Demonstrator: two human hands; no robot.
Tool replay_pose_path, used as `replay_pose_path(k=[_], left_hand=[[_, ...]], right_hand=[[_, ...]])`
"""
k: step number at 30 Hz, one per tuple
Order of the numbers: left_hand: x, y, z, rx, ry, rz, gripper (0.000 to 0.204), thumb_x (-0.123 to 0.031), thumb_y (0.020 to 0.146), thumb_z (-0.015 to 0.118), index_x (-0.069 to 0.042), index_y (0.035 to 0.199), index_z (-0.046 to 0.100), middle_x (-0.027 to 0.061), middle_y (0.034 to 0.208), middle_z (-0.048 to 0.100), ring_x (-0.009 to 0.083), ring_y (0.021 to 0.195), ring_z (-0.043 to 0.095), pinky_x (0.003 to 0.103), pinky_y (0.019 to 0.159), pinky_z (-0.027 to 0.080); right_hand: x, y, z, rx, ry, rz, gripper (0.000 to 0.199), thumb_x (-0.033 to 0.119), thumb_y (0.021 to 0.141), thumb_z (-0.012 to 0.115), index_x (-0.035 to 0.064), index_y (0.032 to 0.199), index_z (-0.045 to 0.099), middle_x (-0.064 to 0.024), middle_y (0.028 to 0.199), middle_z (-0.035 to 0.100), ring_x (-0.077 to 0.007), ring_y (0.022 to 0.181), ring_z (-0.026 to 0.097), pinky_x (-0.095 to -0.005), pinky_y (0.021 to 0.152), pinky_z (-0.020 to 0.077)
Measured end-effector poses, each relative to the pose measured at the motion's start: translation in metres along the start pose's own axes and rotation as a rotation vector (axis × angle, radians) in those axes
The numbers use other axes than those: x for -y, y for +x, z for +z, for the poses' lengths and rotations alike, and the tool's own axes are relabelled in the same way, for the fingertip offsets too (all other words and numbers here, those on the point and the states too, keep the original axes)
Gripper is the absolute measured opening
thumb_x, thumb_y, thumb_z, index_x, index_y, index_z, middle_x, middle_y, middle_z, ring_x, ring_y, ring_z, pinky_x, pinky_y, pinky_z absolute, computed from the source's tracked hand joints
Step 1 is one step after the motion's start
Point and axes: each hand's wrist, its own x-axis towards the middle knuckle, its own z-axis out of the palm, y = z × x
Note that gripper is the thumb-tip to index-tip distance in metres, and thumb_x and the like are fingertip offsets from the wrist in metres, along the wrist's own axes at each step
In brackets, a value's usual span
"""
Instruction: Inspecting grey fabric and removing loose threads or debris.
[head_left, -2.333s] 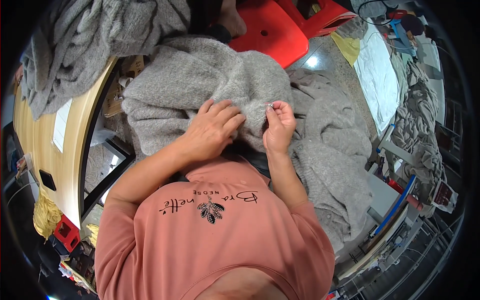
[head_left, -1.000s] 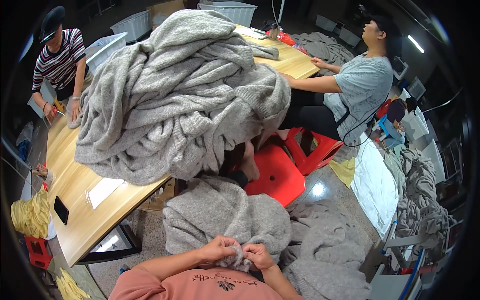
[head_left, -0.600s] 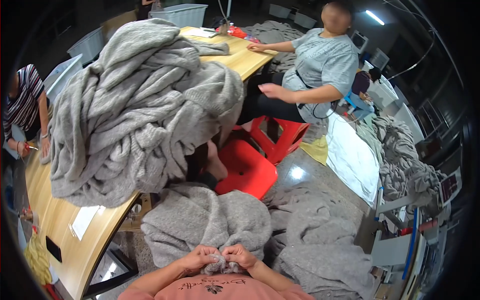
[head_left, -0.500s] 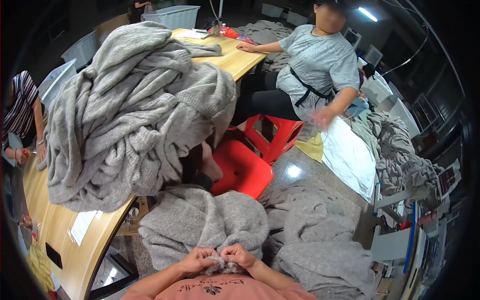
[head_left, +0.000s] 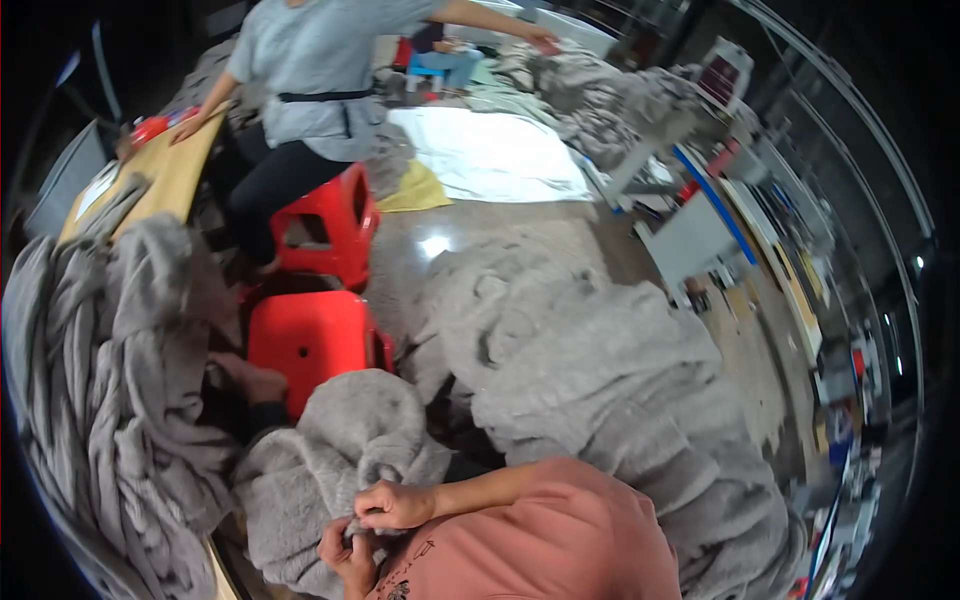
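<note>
Both hands close together toward seven o'clock, near the lower edge of the view, working at a grey knit cloth [head_left: 318, 462] bunched in front of the body. Right hand [head_left: 400, 504]: the upper of the two; its forearm [head_left: 482, 491] runs in from the five-o'clock side, nearly level, the hand pointing to nine. Fingers curled into the palm, thumb and forefinger drawn into a tight pinch with a bit of the cloth in it. Left hand [head_left: 346, 552]: just below, on the seven-o'clock side, wrist bent up from the bottom edge, fingertips toward twelve; fingers folded, thumb against them, also pinching the cloth. Exact fingertip contact too blurred to read. Salmon shirt [head_left: 550, 540] at six o'clock, torso slanting toward five. Cloth spreads from the hands toward eight, its top fold near a red stool [head_left: 300, 328] at about half past eight. Heaped grey fabric [head_left: 610, 365] at four; another grey pile [head_left: 125, 400] between eight and nine. Co-worker [head_left: 315, 75] at eleven, one arm stretched toward twelve, other hand on a wooden table [head_left: 165, 180] at ten.
</note>
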Motion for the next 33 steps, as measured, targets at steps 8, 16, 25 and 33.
replay_pose_path(k=[8, 16, 25, 33], left_hand=[[-0.017, 0.013, 0.008, -0.001, 0.255, 0.609, 0.024, 0.005, 0.063, 0.056, -0.002, 0.087, 0.056, 0.0141, 0.076, 0.06, 0.0276, 0.065, 0.058, 0.033, 0.055, 0.046], [-0.012, 0.023, -0.002, -0.116, 0.392, 0.705, 0.027, 0.004, 0.063, 0.055, -0.001, 0.089, 0.058, 0.0153, 0.08, 0.062, 0.0284, 0.067, 0.061, 0.033, 0.057, 0.049], [-0.009, 0.027, -0.002, -0.018, 0.243, 0.736, 0.023, 0.001, 0.065, 0.06, -0.002, 0.088, 0.058, 0.0105, 0.079, 0.06, 0.0228, 0.065, 0.061, 0.03, 0.053, 0.05], [-0.014, 0.023, -0.013, 0.156, 0.198, 0.587, 0.023, -0.001, 0.066, 0.06, -0.003, 0.088, 0.054, 0.0106, 0.076, 0.056, 0.0279, 0.061, 0.058, 0.034, 0.05, 0.048]], right_hand=[[0.006, -0.011, -0.005, -0.076, 0.109, 0.041, 0.013, 0.007, 0.079, 0.056, 0.0008, 0.072, 0.048, -0.0064, 0.065, 0.05, -0.0121, 0.06, 0.047, -0.0276, 0.056, 0.0377], [0.007, 0.005, -0.003, -0.032, 0.372, 0.223, 0.011, 0.008, 0.081, 0.055, 0.0, 0.075, 0.055, 0.0011, 0.064, 0.052, -0.0042, 0.063, 0.044, -0.0225, 0.056, 0.0374], [0.006, -0.006, -0.01, -0.012, 0.862, 0.614, 0.014, 0.013, 0.086, 0.051, 0.0005, 0.084, 0.057, -0.0067, 0.073, 0.059, -0.011, 0.066, 0.056, -0.0237, 0.06, 0.0449], [0.002, -0.013, -0.005, -0.047, 0.91, 0.677, 0.01, 0.007, 0.086, 0.049, 0.0013, 0.082, 0.056, -0.0059, 0.071, 0.059, -0.0113, 0.058, 0.056, -0.0234, 0.056, 0.0463]])
